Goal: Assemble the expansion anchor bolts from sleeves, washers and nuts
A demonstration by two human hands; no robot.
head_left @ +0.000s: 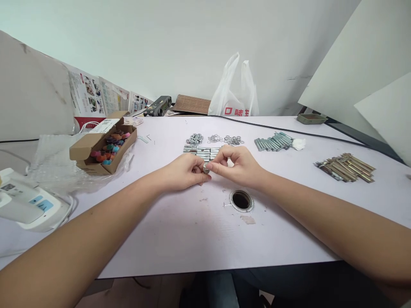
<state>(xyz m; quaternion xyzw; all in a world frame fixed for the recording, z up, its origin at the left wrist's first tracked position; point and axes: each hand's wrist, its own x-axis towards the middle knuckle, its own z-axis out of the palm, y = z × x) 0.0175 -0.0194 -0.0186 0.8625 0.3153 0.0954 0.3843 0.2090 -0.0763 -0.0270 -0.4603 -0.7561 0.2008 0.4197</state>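
Note:
My left hand (184, 172) and my right hand (239, 166) meet near the middle of the white table. Between their fingertips is a small round metal part (206, 169), its far end hidden by the fingers. The left thumb and fingers are closed around it, and the right thumb and forefinger pinch it from the other side. Just beyond the hands lie metal sleeves (203, 152) in a row, partly covered by my right hand. Behind them are piles of nuts (194, 139), thin rings (215, 138) and washers (233, 140).
Silvery metal sleeves (272, 142) and brassy bolts (345, 167) lie in heaps to the right. At left are an open cardboard box (96, 169) of colourful pieces and a white device (38, 207). A round hole (241, 200) pierces the table. A black cable (289, 130) crosses the back.

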